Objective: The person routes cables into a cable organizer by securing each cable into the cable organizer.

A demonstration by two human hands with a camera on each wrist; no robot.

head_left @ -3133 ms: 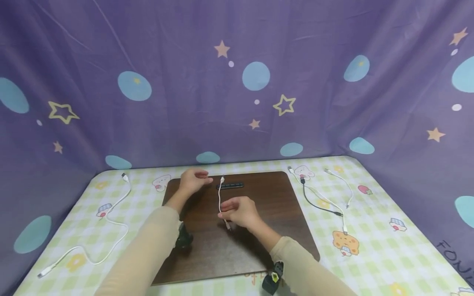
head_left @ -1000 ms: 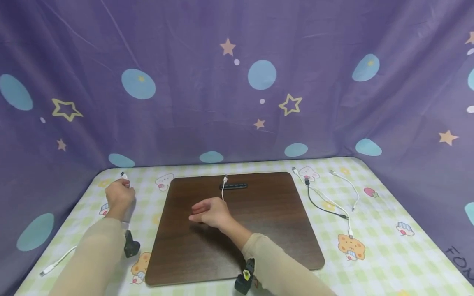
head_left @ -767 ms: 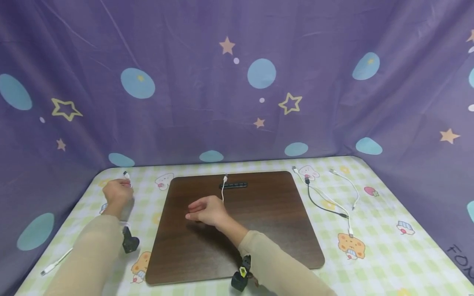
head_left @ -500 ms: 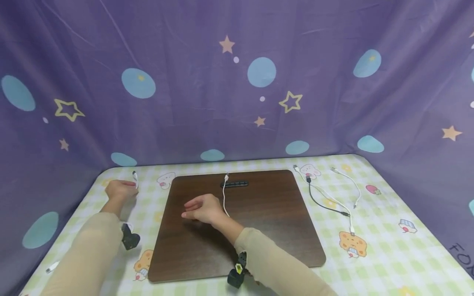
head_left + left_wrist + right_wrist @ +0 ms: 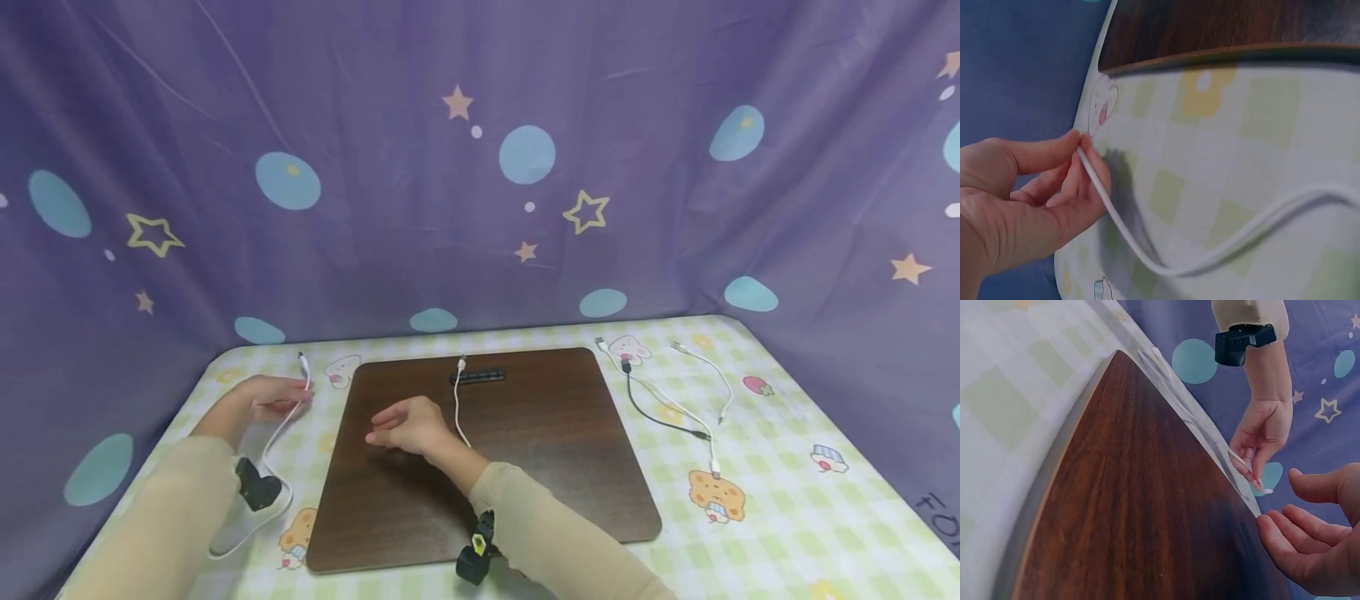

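Note:
My left hand [image 5: 273,396], at the left of the table, pinches a white USB cable [image 5: 304,365] a little below its upper plug. In the left wrist view, thumb and fingertips meet on the white cord [image 5: 1169,272], whose rest trails over the cloth. Over the left half of the brown board [image 5: 525,467] hovers my right hand [image 5: 412,427], fingers loosely bent and holding nothing. Behind it, another white cable [image 5: 457,400] lies on the board with its top end at a black slotted strip [image 5: 480,376]; the right forearm hides its lower end.
To the board's right lie a white cable [image 5: 678,406], a short black cable [image 5: 651,419] touching or near it, and a short white cable [image 5: 712,364]. A checked cloth [image 5: 780,500] covers the table. Behind hangs a purple curtain [image 5: 420,250].
My left hand went from the board to the left cable, gripped it and is drawing it rightward, its lower end trailing. My right hand let go of the board's cable and shifted left.

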